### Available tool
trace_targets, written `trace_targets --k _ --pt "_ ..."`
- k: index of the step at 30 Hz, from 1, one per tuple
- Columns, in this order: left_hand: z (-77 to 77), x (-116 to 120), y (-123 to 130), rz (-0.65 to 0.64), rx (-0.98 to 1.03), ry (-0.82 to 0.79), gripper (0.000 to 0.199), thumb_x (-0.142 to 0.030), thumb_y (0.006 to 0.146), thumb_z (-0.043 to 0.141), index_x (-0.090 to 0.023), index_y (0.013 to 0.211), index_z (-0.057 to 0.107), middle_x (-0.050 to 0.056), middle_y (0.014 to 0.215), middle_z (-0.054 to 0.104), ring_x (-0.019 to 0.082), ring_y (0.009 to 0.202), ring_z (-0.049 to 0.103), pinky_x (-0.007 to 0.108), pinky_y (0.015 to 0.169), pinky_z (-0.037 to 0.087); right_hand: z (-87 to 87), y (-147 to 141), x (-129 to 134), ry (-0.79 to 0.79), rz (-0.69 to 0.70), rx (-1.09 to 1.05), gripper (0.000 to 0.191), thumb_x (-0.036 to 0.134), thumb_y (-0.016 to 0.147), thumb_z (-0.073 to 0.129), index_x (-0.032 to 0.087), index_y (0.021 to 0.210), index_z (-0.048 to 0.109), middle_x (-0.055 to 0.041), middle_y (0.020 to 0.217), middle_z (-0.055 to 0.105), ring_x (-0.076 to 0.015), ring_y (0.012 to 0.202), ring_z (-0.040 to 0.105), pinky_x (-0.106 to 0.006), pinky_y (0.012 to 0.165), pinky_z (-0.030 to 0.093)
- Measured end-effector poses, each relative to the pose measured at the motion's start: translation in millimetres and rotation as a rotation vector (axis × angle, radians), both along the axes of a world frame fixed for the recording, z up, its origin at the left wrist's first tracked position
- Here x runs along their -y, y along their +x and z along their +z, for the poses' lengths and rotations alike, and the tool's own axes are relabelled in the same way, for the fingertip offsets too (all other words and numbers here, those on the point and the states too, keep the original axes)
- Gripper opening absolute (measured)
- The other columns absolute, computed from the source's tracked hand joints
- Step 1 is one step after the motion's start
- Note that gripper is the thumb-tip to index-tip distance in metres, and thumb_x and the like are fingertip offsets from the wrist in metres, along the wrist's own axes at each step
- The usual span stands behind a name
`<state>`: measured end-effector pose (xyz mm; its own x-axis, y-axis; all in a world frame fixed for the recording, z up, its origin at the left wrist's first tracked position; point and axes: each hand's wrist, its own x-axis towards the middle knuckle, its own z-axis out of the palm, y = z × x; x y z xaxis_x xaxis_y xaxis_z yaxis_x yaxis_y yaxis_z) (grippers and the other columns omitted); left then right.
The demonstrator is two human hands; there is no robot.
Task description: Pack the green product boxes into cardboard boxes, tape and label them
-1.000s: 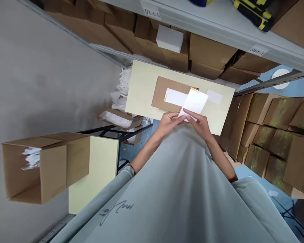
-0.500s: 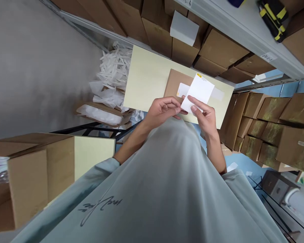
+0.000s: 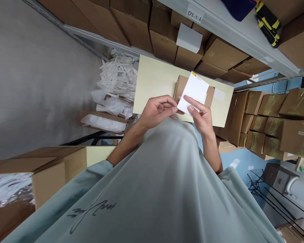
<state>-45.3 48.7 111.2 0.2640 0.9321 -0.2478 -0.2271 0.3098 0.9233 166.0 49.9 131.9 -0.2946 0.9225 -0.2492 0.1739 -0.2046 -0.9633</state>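
Observation:
A white card with a small yellow mark in its top corner is held tilted above the cream tabletop. It looks like a label or a slim stack of labels; I cannot tell which. My right hand grips its lower right part, thumb and fingers on the face. At the lower left corner, my left hand is closed, thumb and fingertips pinching the card's edge. Behind the card lies a flat brown cardboard box, partly covered by it.
Cardboard boxes line the shelf behind the table. Above, a shelf carries black-and-yellow tools. White plastic scraps heap at the left. An open carton stands near my left elbow, and stacked boxes rise at the right.
The view has shifted a little, so the surroundings appear displaced. Both hands keep their hold on the white card, which covers more of the brown box's middle now.

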Motion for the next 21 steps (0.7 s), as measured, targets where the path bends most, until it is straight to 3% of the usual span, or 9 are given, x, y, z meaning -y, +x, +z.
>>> trace_targets --k 2,5,7,9,13,18,21 --pt "-3.0 -0.4 -5.4 0.001 0.002 0.021 0.038 -0.052 0.084 0.09 -0.019 0.09 0.071 0.004 0.086 0.08 0.032 0.094 0.087 0.037 0.071 0.073 -5.5 -6.8 0.3 -0.005 -0.007 0.027 0.073 0.081 0.103 0.063 0.034 0.158 0.069 -0.0061 0.142 0.081 -0.0317 0.14 0.073 -0.056 0.121 0.061" --pt "-8.0 -0.8 -10.2 0.018 -0.02 0.043 0.037 -0.052 0.086 0.088 -0.02 0.092 0.072 0.005 0.086 0.08 0.031 0.094 0.087 0.036 0.071 0.072 -11.5 -12.5 4.0 -0.013 -0.088 0.154 0.079 0.079 0.103 0.066 0.033 0.166 0.06 -0.0036 0.114 0.085 -0.0231 0.106 0.08 -0.042 0.101 0.068" --pt "-10.4 -1.1 -11.4 0.04 -0.066 0.056 0.033 -0.049 0.088 0.087 -0.02 0.092 0.073 0.006 0.086 0.08 0.029 0.093 0.087 0.033 0.071 0.071 -10.2 -14.5 9.5 0.014 -0.187 0.251 0.075 0.076 0.102 0.069 0.031 0.161 0.065 0.0007 0.091 0.08 -0.018 0.082 0.074 -0.035 0.085 0.067" --pt "-11.2 -1.4 -11.5 0.062 -0.117 0.075 0.029 -0.046 0.088 0.086 -0.02 0.091 0.073 0.006 0.086 0.079 0.027 0.091 0.086 0.031 0.071 0.069 -4.4 -16.9 15.5 0.062 -0.243 0.3 0.062 0.072 0.101 0.074 0.029 0.145 0.077 0.0036 0.076 0.07 -0.0154 0.069 0.064 -0.031 0.073 0.062" --pt "-8.6 -1.1 -9.2 0.09 -0.177 0.116 0.026 -0.043 0.086 0.086 -0.021 0.088 0.073 0.004 0.084 0.077 0.023 0.085 0.083 0.029 0.07 0.066 7.4 -25.2 19.6 0.112 -0.2 0.304 0.044 0.067 0.097 0.081 0.026 0.113 0.086 0.0057 0.068 0.055 -0.0122 0.061 0.049 -0.028 0.061 0.049" --pt "-6.3 0.5 -5.3 0.097 -0.228 0.181 0.019 -0.038 0.088 0.081 -0.021 0.087 0.075 0.004 0.088 0.077 0.019 0.082 0.077 0.027 0.071 0.064 3.9 -33.2 10.9 0.129 -0.164 0.319 0.039 0.063 0.1 0.077 0.025 0.104 0.083 0.0063 0.066 0.049 -0.0116 0.06 0.043 -0.028 0.059 0.042" --pt "-14.9 0.4 -4.3 0.104 -0.276 0.219 0.013 -0.034 0.086 0.079 -0.021 0.086 0.076 0.004 0.09 0.077 0.017 0.08 0.072 0.027 0.071 0.062 -2.5 -32.9 8.0 0.126 -0.182 0.325 0.032 0.056 0.101 0.075 0.024 0.097 0.08 0.0063 0.065 0.049 -0.012 0.06 0.043 -0.028 0.059 0.041"
